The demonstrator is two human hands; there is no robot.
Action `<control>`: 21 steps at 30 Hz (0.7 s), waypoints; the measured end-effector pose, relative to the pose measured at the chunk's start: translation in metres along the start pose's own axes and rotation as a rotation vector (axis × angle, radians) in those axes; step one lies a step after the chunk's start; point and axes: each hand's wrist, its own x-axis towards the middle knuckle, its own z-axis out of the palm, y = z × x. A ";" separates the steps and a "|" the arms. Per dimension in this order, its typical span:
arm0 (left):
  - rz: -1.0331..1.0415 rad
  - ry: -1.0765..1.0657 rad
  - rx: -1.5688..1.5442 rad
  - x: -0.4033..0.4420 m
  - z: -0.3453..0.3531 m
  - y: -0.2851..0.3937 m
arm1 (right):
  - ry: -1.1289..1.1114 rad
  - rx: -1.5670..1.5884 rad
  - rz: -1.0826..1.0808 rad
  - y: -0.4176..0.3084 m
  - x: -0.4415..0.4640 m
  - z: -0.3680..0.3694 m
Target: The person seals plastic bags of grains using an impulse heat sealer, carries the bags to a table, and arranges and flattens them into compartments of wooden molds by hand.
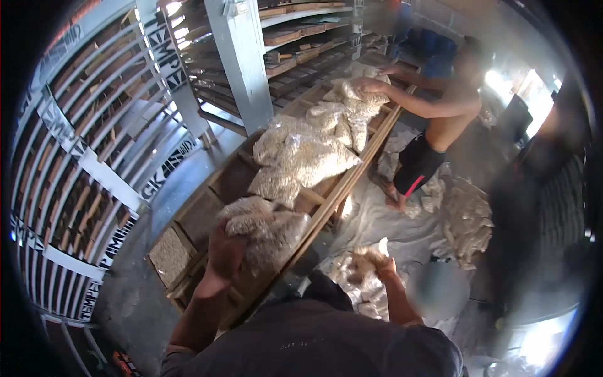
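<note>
My left hand (pixel 227 252) is against the left side of a clear plastic bag of pale beans (pixel 270 229), its fingers curled on it. This bag is smeared by motion and lies in the near part of a long wooden trough (pixel 183 220). Low on my right, my right hand (pixel 384 266) is closed on the top of another plastic bag of beans (pixel 358 270), with a white tip sticking up beside the fingers. Several more filled bags (pixel 304 160) lie piled along the trough beyond my left hand.
Across the trough's far end, a co-worker (pixel 449 113) leans with both hands on the bags. More bags (pixel 466 220) lie on a floor sheet (pixel 370 220). A slatted rack (pixel 81 169) with lettered panels, a white post (pixel 242 63) and shelves (pixel 301 38) line the left.
</note>
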 end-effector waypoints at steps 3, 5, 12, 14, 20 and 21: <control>-0.124 -0.011 0.101 0.013 0.039 -0.002 | 0.098 -0.103 0.185 0.065 0.048 0.004; -0.116 -0.099 0.334 0.016 0.070 -0.006 | 0.170 -0.096 0.293 0.105 0.069 -0.004; -0.337 -0.559 0.671 0.049 0.182 -0.130 | 0.408 0.261 0.461 0.212 0.101 -0.063; -0.550 -0.581 0.447 0.044 0.214 -0.189 | 0.458 0.449 0.445 0.231 0.101 -0.080; -0.597 -0.728 0.566 -0.009 0.306 -0.343 | 0.470 1.163 0.229 0.255 0.070 -0.095; -0.687 -0.775 0.546 -0.022 0.313 -0.369 | 0.448 1.261 0.189 0.255 0.060 -0.091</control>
